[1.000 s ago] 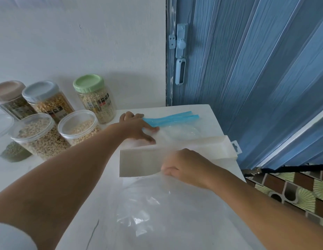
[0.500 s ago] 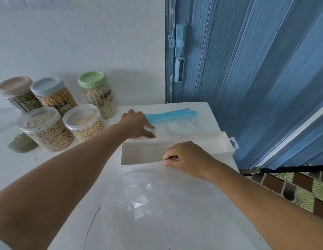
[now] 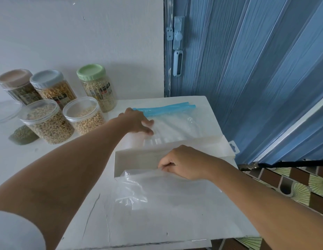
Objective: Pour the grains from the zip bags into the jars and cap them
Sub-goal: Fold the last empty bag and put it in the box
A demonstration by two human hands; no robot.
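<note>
Beside the jars [image 3: 48,121], my left hand [image 3: 137,121] pressed flat on a zip bag [image 3: 175,127]; my right hand [image 3: 184,163] pinched plastic [image 3: 157,188] at the box [image 3: 137,159].

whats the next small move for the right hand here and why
Probably draw the clear bag further out of the white box: the right hand pinches its edge at the opening, while the left hand presses on the blue-zip bag.

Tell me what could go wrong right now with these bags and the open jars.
The two clear jars by the left forearm have no lids; a sideways sweep might tip them and spill grain. The left hand presses the blue-zip bag near the table's far edge. The right hand pinches thin plastic at the white box; it may slip.
</note>
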